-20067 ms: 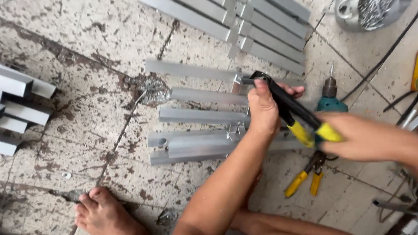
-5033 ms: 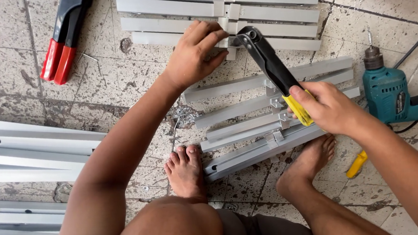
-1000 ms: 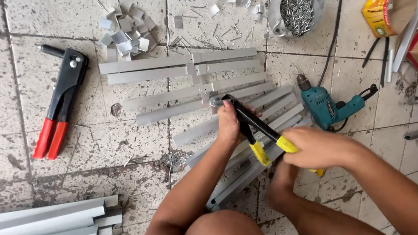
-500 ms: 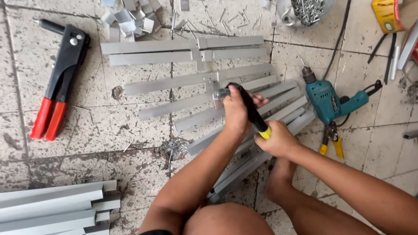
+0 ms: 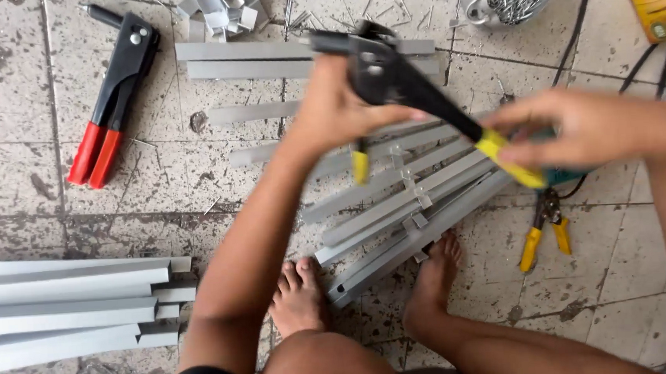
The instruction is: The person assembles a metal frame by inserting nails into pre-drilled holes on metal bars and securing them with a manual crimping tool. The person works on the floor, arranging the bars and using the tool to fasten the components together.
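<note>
Your left hand (image 5: 336,113) grips the riveter (image 5: 388,76) head and your right hand (image 5: 576,126) squeezes its yellow handle above the bars (image 5: 395,198).

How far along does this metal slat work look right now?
Done: several grey slats already lie joined by small clips in a fanned row on the floor. In hand: the left hand and right hand hold a black riveter with yellow grips, lifted above that row. Left: loose clips and a stack of grey channels lie unused; how many more are needed cannot be told.
</note>
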